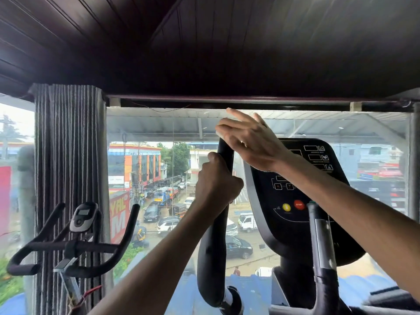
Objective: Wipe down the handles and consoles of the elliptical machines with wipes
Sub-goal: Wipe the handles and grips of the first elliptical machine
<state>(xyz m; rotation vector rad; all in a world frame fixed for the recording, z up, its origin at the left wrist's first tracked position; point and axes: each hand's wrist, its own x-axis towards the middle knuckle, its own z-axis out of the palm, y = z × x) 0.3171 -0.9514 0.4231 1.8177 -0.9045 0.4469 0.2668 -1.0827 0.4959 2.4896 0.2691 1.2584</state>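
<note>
Plainly, the upright handle (223, 155), gripped by the left hand (216, 185), tops out at 7 o'clock from the right hand (247, 139), whose fingers are straight and spread.

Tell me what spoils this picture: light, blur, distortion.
Head view: strong backlight from the window leaves the ceiling nearly black; the right hand atop the elliptical handle is motion-blurred, the left hand sharper; wide-angle bending curves the frame edges; console labels too soft to read.
</note>
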